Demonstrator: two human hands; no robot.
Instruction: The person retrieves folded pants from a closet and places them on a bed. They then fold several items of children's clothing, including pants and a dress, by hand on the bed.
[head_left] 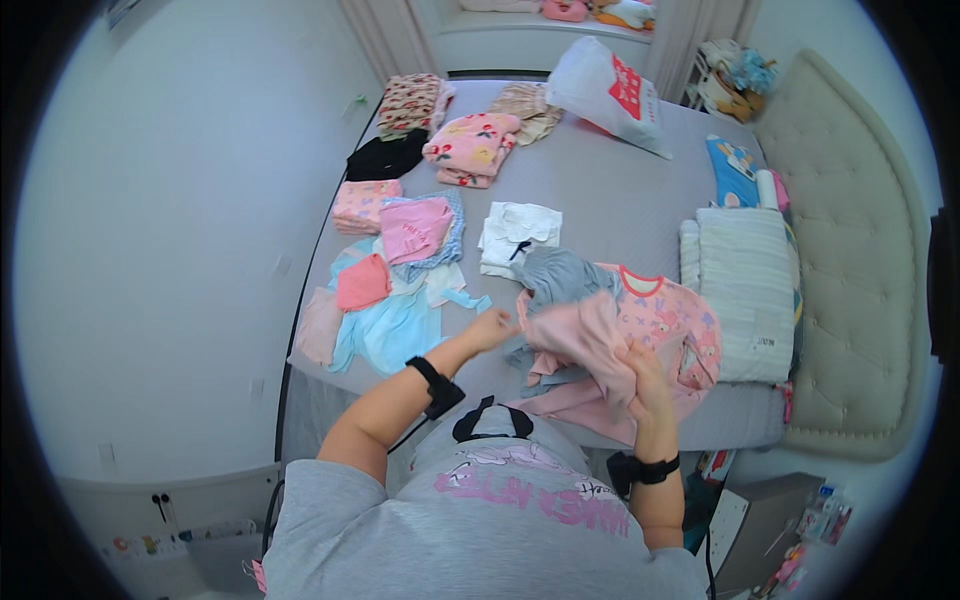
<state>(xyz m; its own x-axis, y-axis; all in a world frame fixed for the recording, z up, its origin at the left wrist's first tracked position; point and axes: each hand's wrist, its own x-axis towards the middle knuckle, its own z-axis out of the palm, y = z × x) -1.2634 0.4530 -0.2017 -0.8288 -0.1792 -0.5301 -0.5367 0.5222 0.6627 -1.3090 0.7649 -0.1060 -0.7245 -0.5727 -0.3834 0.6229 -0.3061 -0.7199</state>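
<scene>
One wide bed with a grey fabric sheet [620,190] bears a loose pink patterned top with a red neckline [655,312] beside crumpled grey cloth [565,275]. In front is a plain pale-pink fabric garment [580,335], bunched in the closed right grip [648,378]; the left grip [490,328] curls by its left edge, whether pinching cannot be told.

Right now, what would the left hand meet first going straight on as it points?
Likely the pale pink garment held by the right hand, just beyond the left hand; blur and depth leave any contact unclear.
</scene>
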